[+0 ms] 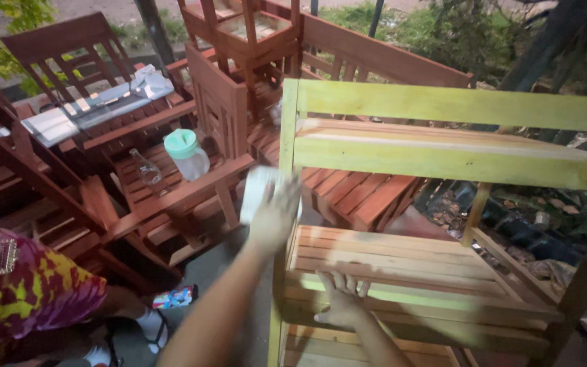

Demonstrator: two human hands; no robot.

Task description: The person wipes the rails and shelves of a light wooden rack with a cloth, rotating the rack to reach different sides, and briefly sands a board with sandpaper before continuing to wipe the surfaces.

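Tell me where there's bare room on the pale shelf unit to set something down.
The middle slatted shelf is bare right of the right hand, up to the far post. The top plank is also bare. The left post is taken: the left hand presses white paper there. The red chairs hold a jug and bottle.

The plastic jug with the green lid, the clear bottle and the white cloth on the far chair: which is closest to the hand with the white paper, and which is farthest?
From the left hand, in the head view:
1. Jug with the green lid, up-left on a red chair seat.
2. Clear bottle, lying just left of the jug.
3. White cloth, farthest, on the far chair top left.
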